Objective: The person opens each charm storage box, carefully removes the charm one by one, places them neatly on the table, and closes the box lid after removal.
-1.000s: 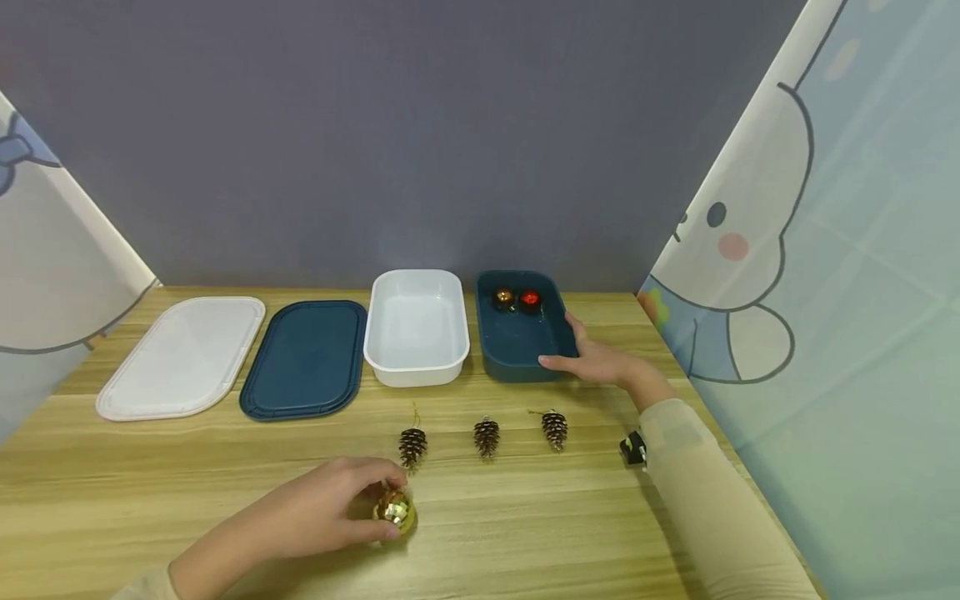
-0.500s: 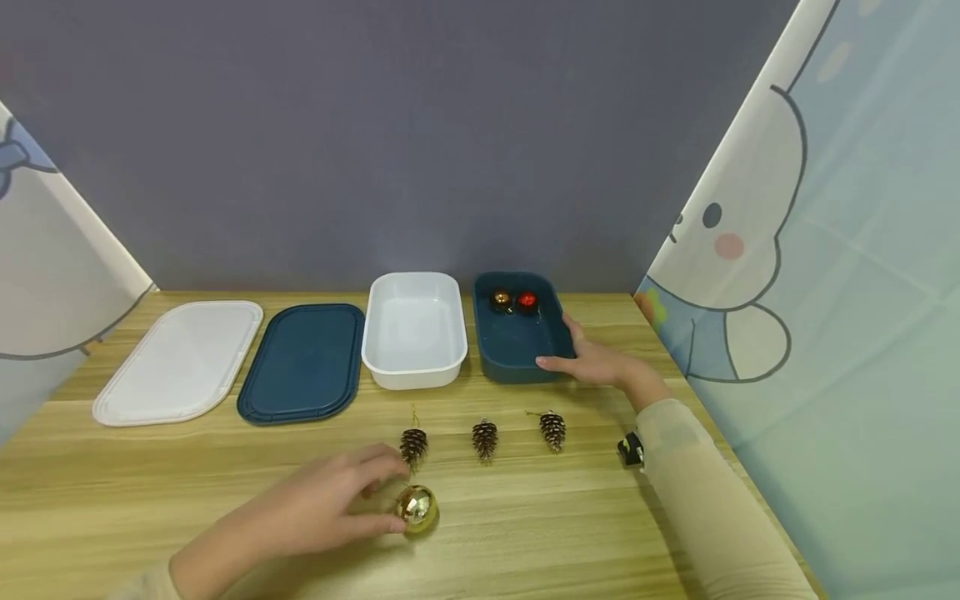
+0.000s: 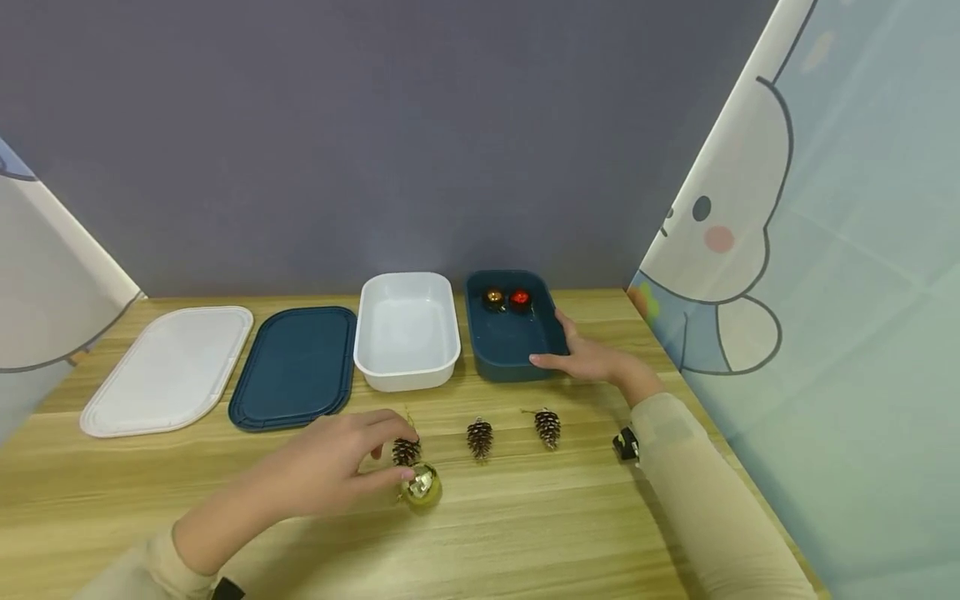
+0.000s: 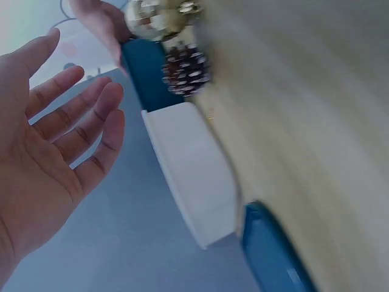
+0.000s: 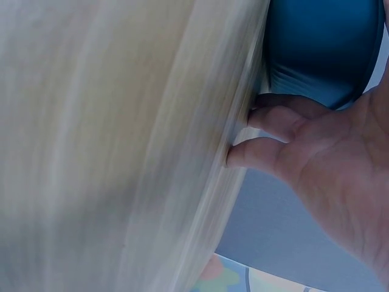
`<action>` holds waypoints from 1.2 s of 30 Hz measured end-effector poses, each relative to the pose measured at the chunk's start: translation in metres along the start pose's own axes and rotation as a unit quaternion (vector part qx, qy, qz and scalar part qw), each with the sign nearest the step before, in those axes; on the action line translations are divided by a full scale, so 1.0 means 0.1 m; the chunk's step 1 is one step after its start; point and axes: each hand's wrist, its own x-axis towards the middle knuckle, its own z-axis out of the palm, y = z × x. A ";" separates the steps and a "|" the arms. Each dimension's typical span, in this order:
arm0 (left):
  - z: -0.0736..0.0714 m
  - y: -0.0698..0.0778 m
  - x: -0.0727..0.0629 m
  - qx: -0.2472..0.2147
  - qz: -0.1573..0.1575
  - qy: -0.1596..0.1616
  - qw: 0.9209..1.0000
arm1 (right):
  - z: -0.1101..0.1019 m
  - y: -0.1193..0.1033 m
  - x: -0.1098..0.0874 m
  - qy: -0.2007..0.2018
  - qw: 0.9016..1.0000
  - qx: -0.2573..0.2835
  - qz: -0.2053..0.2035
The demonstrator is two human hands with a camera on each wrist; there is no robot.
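our l hand [image 3: 352, 462] has fingers loosely bent & apart, nothing held, thumb by the gold ball [image 3: 426, 486] on the tbl [image 3: 525, 533], just nr the leftmost pinecone [image 3: 407, 452]. our r hand [image 3: 590, 358] rests, fingers spread, at the blue bin [image 3: 516, 337]; red ball [image 3: 520, 297] inside.

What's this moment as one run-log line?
left hand: near gold ball on table; right hand: touching blue box holding two balls; pinecones: three

The head view looks forward and down from above, table [image 3: 525, 533] in its lower half, wall [image 3: 375, 150] above. Both wrist views are close and rolled sideways: left hand [image 4: 42, 164] at frame left, right hand [image 5: 331, 155] at frame right. All three share the blue box [image 3: 513, 340].
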 end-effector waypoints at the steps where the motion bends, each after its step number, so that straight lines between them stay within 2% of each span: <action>1: -0.02 0.01 0.04 0.007 -0.002 -0.002 1.000 | 0.00 0.00 0.00 0.001 1.000 0.000 0.001; 5: -0.12 0.01 0.27 0.027 -0.006 -0.017 0.999 | 0.00 0.01 0.01 0.002 1.000 0.003 0.006; 8: -0.15 -0.02 0.48 0.023 -0.005 -0.026 0.999 | 0.01 0.02 0.01 0.002 1.000 0.003 0.006; 13: -0.14 -0.08 0.92 -0.049 0.006 -0.031 0.998 | 0.01 0.04 -0.04 0.004 1.000 -0.001 0.008; 15: -0.11 -0.10 1.12 -0.075 -0.003 -0.036 0.997 | 0.00 0.05 -0.05 0.005 1.000 -0.001 0.011; 16: -0.08 -0.11 1.22 -0.074 -0.014 -0.039 0.996 | 0.00 0.05 -0.06 0.006 1.000 -0.001 0.011; 19: 0.05 -0.14 1.50 -0.034 -0.048 -0.050 0.997 | 0.00 0.05 -0.06 0.008 1.000 0.003 0.011; 22: 0.23 -0.18 1.72 0.038 -0.073 -0.074 0.994 | 0.02 0.05 -0.05 0.006 1.000 0.004 0.009; 25: 0.37 -0.21 1.87 0.079 -0.071 -0.100 0.989 | 0.08 0.05 -0.03 0.001 1.000 0.006 0.008; 28: 0.43 -0.22 1.96 0.090 -0.063 -0.112 0.988 | 0.12 0.05 -0.02 0.001 1.000 0.015 0.008; 36: 0.30 -0.32 2.12 0.116 -0.090 -0.106 0.983 | 0.12 -0.02 0.00 0.000 1.000 0.005 0.007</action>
